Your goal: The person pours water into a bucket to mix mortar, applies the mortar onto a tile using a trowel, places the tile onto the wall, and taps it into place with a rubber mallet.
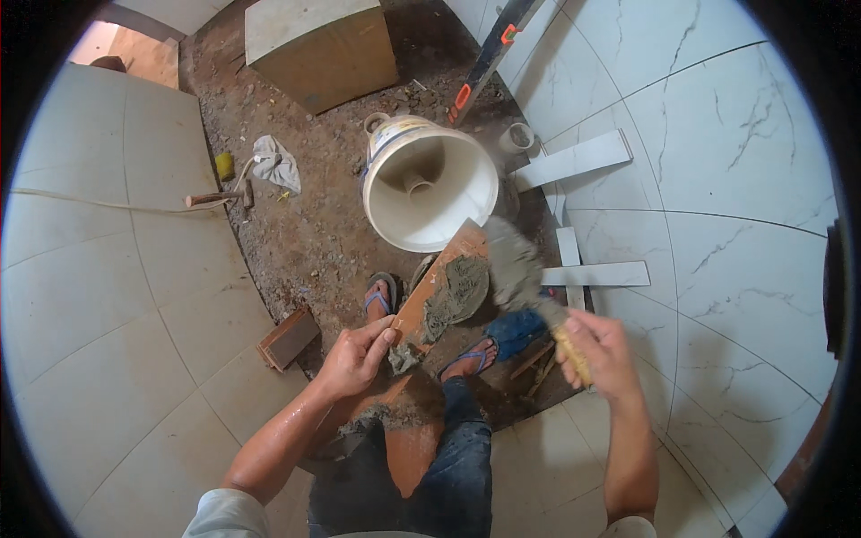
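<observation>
While the orange-backed tile [429, 305] was gripped at its left edge by the left hand [357, 357], mortar [456, 291] covered only its far part; the near part remained bare. A loaded trowel [520, 269] was clasped in the right hand [603, 351].

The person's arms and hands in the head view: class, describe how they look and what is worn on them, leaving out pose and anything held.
Both forearms are bare. Short, light-coloured sleeves end near the elbows at the lower edge. No gloves, watch or rings show on the left hand or the right hand. The left forearm glistens, apparently wet; grey mortar smears mark the left fingers.
</observation>
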Demonstrator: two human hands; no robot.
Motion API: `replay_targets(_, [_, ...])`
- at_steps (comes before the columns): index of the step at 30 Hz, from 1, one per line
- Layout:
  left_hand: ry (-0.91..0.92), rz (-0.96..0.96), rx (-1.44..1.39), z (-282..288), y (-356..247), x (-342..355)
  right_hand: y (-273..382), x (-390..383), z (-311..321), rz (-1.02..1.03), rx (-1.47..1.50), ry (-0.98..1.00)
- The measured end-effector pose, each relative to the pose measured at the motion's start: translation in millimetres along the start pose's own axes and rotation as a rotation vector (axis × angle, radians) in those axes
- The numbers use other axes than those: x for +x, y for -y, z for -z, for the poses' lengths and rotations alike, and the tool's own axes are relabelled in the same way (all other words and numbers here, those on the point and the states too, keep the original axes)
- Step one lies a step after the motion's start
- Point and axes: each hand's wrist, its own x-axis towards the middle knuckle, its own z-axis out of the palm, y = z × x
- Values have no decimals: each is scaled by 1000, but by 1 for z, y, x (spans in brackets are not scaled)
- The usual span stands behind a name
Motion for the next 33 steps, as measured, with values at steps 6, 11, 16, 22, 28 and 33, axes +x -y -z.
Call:
replay_targets(6, [41,-19,11,-4,1,-7,-19,15,3,42,-145,96])
replay_targets(11, [41,59,-111,-8,24,-22,-54,18,32,-44,-360,-152])
replay_targets(16, [-92,112,-201,11,33,-24,-97,17,21,30,-322,-211])
replay_targets(22, [-386,138,-278,33,68,-24,-149,81,-68,161,-846,-113])
replay_targets(28, [-433,266,-236,36,105,-38,-243,212,-156,-222,-794,-68])
replay_targets(33, [-435,370,-270,29,138,-45,-292,296,-206,-332,-704,-99])
